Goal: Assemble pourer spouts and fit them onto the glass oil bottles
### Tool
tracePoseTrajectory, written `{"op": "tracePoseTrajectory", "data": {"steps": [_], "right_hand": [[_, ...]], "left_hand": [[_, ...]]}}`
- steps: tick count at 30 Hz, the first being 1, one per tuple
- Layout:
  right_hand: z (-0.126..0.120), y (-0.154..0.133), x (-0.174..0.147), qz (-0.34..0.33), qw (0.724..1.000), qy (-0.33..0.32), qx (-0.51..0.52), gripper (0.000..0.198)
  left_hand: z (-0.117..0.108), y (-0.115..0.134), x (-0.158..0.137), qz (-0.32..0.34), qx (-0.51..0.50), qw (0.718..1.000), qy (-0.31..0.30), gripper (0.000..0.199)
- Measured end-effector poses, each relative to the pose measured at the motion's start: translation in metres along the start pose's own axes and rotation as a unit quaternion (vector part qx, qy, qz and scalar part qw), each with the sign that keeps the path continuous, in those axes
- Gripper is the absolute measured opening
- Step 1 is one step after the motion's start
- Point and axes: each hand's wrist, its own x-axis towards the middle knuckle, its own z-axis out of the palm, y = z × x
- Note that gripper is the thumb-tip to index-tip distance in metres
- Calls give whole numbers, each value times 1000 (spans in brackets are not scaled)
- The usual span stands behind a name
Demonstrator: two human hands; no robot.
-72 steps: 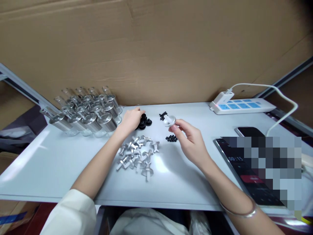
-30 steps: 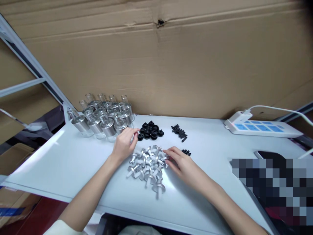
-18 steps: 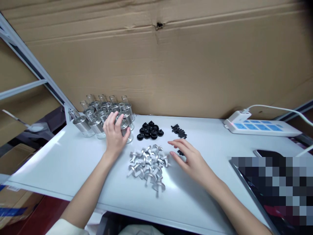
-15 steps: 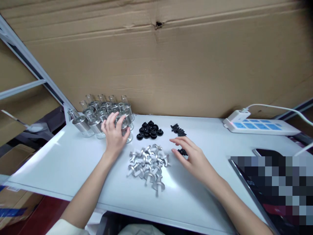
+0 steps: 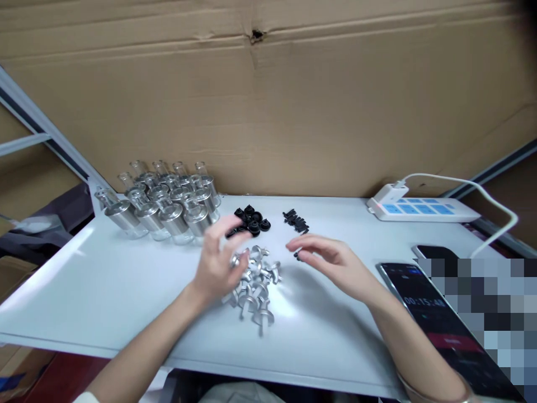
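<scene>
My left hand [image 5: 220, 263] hovers over the left side of a pile of silver metal pieces with round discs and pale stems [image 5: 260, 285]. Its fingers are curved and apart, slightly blurred, and I see nothing held in them. To the right, my right hand [image 5: 335, 263] is held above the table with thumb and index finger apart. Tiny black parts [image 5: 297, 256] show at its fingertips, partly hidden by the hand. Behind the silver pile lies a cluster of round black caps [image 5: 254, 226], partly covered by my left fingers. Short black strips [image 5: 296, 220] lie beyond my right hand.
Several glass bottles with silver bands [image 5: 172, 218] stand in rows at the back left of the white table [image 5: 84, 291]. A power strip [image 5: 428, 209] with a plugged-in white cable lies back right. A phone [image 5: 419, 302] showing a timer lies at right. Cardboard [image 5: 293, 112] walls the back.
My left hand has moved from the bottles rightward and nearer, over the silver pieces. My right hand's thumb and index finger have come a little closer together. The view has shifted slightly.
</scene>
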Motion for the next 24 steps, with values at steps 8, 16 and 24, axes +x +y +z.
{"op": "tracePoseTrajectory", "data": {"steps": [8,16,24], "right_hand": [[2,-4,-8,152,881,-446,39,19],[26,6,-11,216,885,-412,-28,16],[19,-3,-8,123,941,-300,-96,7]], "left_hand": [[13,90,-39,341,-197,879,-270,30],[36,88,-69,305,-185,893,-275,42],[32,87,-59,310,-193,881,-302,47]]}}
